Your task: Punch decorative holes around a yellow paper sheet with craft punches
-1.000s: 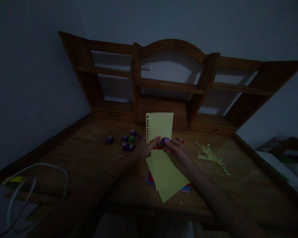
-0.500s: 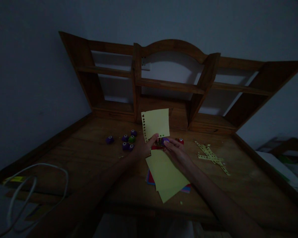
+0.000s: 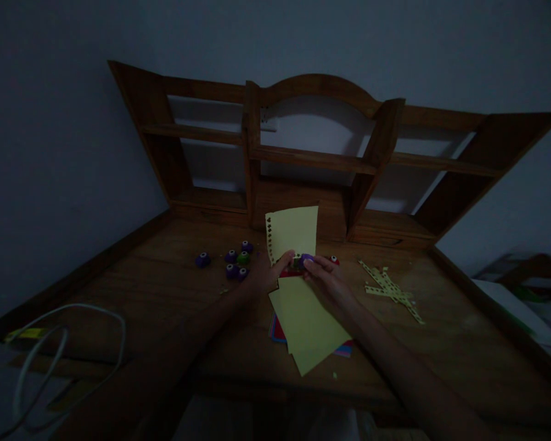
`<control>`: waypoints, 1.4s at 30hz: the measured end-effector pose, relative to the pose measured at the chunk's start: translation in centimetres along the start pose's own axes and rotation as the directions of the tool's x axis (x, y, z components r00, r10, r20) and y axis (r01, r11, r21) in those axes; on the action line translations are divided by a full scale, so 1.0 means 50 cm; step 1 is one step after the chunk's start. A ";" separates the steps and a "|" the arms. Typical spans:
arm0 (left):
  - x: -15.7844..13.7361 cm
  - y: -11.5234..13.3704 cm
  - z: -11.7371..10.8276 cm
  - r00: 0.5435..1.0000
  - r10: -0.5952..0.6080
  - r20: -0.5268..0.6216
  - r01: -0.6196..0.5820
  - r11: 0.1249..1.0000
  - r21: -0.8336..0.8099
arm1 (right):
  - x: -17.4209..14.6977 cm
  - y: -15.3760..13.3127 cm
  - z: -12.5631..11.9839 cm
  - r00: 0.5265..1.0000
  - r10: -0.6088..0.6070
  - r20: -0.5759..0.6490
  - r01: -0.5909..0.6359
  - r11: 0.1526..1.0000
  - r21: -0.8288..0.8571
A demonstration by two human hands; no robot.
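A sheet of yellow paper (image 3: 294,229) stands raised above the desk, with small shapes punched along its left and lower edges. My left hand (image 3: 270,272) is closed on its lower left part, thumb on top. In my right hand (image 3: 328,275) is a purple craft punch (image 3: 305,260), set at the sheet's lower edge with the thumb on it. Below the hands, more yellow sheets (image 3: 310,321) lie on a stack of coloured paper (image 3: 279,331). Several purple punches (image 3: 231,270) and a green punch (image 3: 243,258) sit to the left. A red punch (image 3: 334,260) is partly hidden behind my right hand.
Punched yellow strips (image 3: 390,288) lie crossed on the right of the wooden desk (image 3: 165,275). A shelf unit (image 3: 312,159) rises along the back. At the front left, a white cable (image 3: 119,324) loops over the edge. Small paper bits are scattered about.
The raised yellow sheet has shifted slightly right and down, its top tilting. The purple punch remains at its lower edge, and both hands have barely moved.
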State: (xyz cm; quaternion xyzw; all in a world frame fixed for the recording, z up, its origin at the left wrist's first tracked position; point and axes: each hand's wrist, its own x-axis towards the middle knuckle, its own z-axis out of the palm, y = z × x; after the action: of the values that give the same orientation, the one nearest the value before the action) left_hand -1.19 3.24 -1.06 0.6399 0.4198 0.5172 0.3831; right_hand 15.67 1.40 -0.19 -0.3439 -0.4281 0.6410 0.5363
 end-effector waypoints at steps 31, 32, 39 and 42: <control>-0.001 0.016 -0.008 0.992 0.045 0.121 -0.044 0.999 -0.012 | 0.008 -0.021 -0.013 0.999 -0.003 -0.042 -0.001 0.995 -0.095; -0.001 0.015 -0.008 0.991 0.047 0.121 -0.046 0.999 -0.016 | 0.009 -0.021 -0.014 0.999 -0.008 -0.038 0.004 0.995 -0.101; -0.001 0.013 -0.008 0.993 0.050 0.111 -0.052 0.999 0.009 | 0.009 -0.022 -0.013 0.998 -0.003 -0.067 -0.004 0.995 -0.104; -0.003 0.017 -0.008 0.991 0.050 0.127 -0.051 0.999 0.004 | 0.009 -0.020 -0.014 0.997 -0.002 -0.080 -0.006 0.995 -0.096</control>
State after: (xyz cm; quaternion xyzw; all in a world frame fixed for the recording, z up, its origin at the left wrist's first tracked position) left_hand -1.50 2.84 -0.25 0.6833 0.3800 0.4835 0.3936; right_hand 16.61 2.03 0.48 -0.3950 -0.4363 0.6060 0.5352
